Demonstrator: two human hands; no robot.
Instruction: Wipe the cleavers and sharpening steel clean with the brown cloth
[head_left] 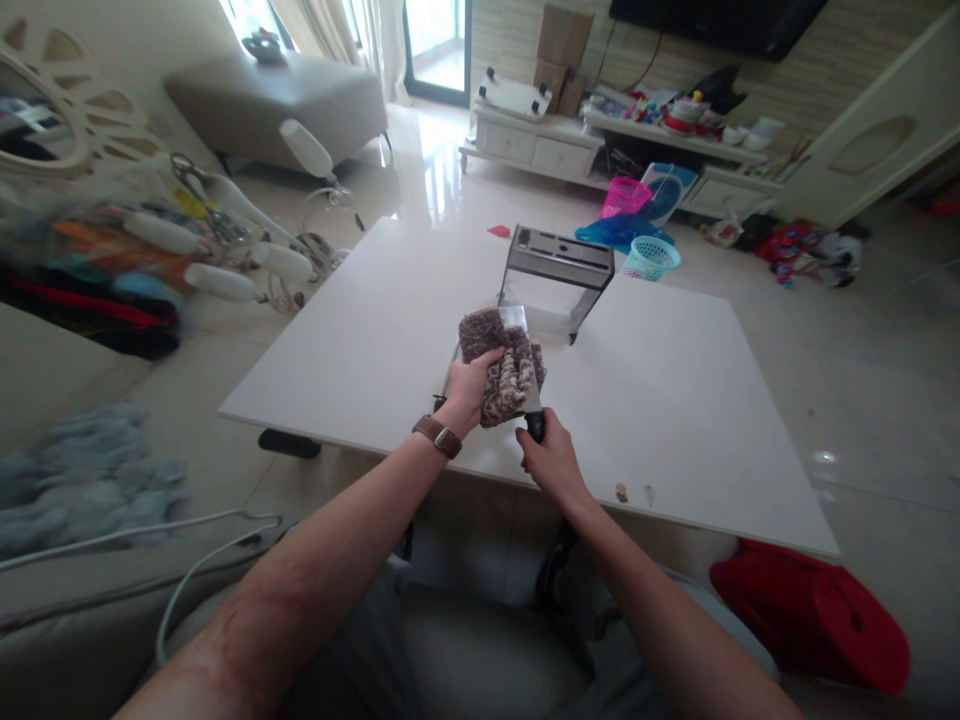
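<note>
Knife [533,396] in the right hand [553,455], cloth [514,378] about its blade [514,317]

Head view, which I read from my remote station. The right hand is closed round the black handle [535,427], just inside the near edge of the white tabletop [660,390], around the middle of that edge. The blade runs out ahead of this fist, toward the far edge. The left hand [471,388] pinches the brown patterned cloth: I see the thumb on top; the fingers beneath are hidden. The cloth covers most of the blade and shows on both sides of it; bare metal appears at the far end and in a strip near the handle. I cannot tell whether the knife touches the tabletop.

A brown-strapped watch [437,436] sits on the left wrist. Beside it I note a short dark piece [439,403], mostly covered, identity unclear.

Beyond the knife and slightly right, a slotted stand [559,285] stands upright by the far edge. Past that edge, on the floor, is a pale blue basket [649,258]. Toward the near right corner, a small yellow-and-dark spot [622,492] lies close to the near edge.
</note>
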